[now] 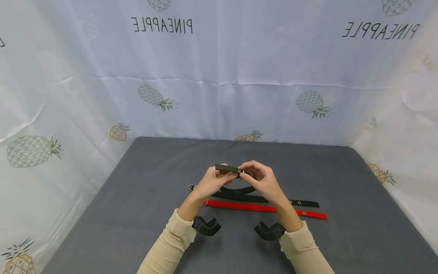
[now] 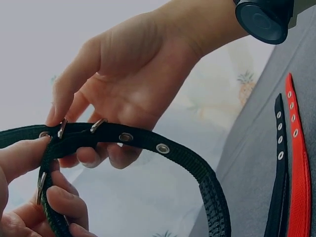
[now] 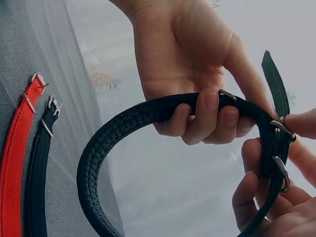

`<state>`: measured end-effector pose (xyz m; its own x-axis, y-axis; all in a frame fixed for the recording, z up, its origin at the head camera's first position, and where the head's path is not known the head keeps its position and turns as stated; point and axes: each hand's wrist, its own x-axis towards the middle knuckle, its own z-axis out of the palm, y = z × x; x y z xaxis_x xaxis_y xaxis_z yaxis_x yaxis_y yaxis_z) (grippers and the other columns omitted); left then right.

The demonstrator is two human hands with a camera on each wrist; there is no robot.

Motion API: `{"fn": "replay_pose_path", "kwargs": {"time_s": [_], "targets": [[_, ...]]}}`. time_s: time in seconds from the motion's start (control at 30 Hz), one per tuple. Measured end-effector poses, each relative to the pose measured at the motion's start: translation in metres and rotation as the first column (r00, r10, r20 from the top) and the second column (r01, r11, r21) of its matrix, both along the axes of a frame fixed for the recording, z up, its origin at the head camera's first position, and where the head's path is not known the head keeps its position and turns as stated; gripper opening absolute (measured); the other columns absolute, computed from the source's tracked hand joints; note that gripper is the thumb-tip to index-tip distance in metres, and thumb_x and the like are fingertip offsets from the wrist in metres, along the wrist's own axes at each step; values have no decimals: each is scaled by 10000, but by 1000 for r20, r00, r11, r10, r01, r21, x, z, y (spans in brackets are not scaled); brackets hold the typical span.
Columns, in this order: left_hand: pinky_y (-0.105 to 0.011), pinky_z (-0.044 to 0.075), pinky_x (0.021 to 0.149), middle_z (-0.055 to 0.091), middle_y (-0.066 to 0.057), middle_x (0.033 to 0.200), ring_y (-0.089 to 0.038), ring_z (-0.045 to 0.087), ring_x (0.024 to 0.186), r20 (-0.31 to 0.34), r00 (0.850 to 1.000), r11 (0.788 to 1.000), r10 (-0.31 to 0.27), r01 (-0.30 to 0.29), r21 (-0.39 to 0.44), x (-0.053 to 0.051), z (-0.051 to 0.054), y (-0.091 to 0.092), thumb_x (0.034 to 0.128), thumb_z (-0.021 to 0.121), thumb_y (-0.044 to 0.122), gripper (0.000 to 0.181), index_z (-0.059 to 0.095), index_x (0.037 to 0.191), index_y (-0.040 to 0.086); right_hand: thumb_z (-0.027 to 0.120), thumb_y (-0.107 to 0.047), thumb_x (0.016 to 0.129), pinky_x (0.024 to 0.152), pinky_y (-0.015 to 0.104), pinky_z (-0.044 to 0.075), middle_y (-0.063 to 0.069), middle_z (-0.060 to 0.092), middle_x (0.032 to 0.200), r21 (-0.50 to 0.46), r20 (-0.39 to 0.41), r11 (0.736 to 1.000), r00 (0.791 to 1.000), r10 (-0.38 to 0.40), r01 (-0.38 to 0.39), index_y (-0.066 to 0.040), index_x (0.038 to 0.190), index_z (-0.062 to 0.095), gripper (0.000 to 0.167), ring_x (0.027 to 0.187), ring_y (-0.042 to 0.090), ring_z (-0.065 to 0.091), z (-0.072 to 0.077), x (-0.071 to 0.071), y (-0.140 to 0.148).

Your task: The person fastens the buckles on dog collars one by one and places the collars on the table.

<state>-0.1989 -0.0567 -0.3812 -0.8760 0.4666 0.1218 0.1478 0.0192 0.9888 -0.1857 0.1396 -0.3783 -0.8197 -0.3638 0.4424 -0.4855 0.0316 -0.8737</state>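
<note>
A dark green collar (image 1: 226,168) is held above the table, bent into a loop, its lower curve (image 3: 91,158) hanging with a padded, textured lining. My left hand (image 1: 209,185) grips the band, its fingers curled round it in the right wrist view. With thumb and fingers, my right hand (image 1: 262,182) pinches the collar at its metal buckle (image 3: 282,129). The free tip (image 3: 275,81) sticks out past the buckle frame. A metal ring (image 3: 283,174) sits just below it. Metal eyelets (image 2: 163,148) show along the strap. Fingers partly hide the buckle's prong.
Below my hands on the grey table (image 1: 154,213), a black collar (image 1: 309,203) and a red collar (image 1: 239,206) lie stretched side by side, buckles left, eyelets right. Black wrist mounts (image 1: 207,226) hang under both forearms. A pineapple-print curtain (image 1: 219,110) surrounds the table.
</note>
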Motion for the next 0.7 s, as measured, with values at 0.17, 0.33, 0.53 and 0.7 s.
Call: {"fn": "replay_pose_path", "kwargs": {"time_s": [0.17, 0.33, 0.53, 0.7], "targets": [[-231, 404, 703, 524, 78, 758, -83, 484, 711, -3, 1000, 1000, -18, 18, 5, 0, 0, -2, 974, 567, 145, 289, 608, 1120, -102, 585, -16, 935, 759, 199, 554, -151, 629, 941, -8, 24, 1000, 1000, -19, 19, 126, 1100, 562, 219, 827, -4, 608, 0, 1, 0], [-297, 490, 847, 623, 22, 953, -73, 553, 827, 30, 1000, 1000, -7, 8, -12, 0, 1, -2, 971, 570, 149, 321, 587, 1198, -76, 568, -18, 944, 752, 159, 538, -162, 622, 949, -14, 49, 1000, 998, -26, 26, 133, 1123, 541, 236, 823, -11, 616, 2, 1, 1], [-313, 506, 866, 612, -221, 1179, -64, 586, 868, -4, 1000, 999, -13, 13, -38, 1, 2, -4, 944, 615, 146, 329, 582, 1218, -33, 545, -47, 965, 719, 174, 517, -151, 625, 941, -42, 87, 999, 996, -13, 17, 30, 1108, 570, 164, 790, 19, 609, 2, 0, 4], [-223, 526, 856, 608, -238, 1212, -43, 630, 923, -83, 996, 999, -40, 38, -28, 1, 0, -4, 910, 662, 126, 343, 597, 1214, -17, 512, -101, 995, 697, 178, 509, -140, 628, 916, -55, 147, 998, 989, -29, 37, -107, 1074, 594, 114, 742, 20, 587, 2, 0, 4]]}}
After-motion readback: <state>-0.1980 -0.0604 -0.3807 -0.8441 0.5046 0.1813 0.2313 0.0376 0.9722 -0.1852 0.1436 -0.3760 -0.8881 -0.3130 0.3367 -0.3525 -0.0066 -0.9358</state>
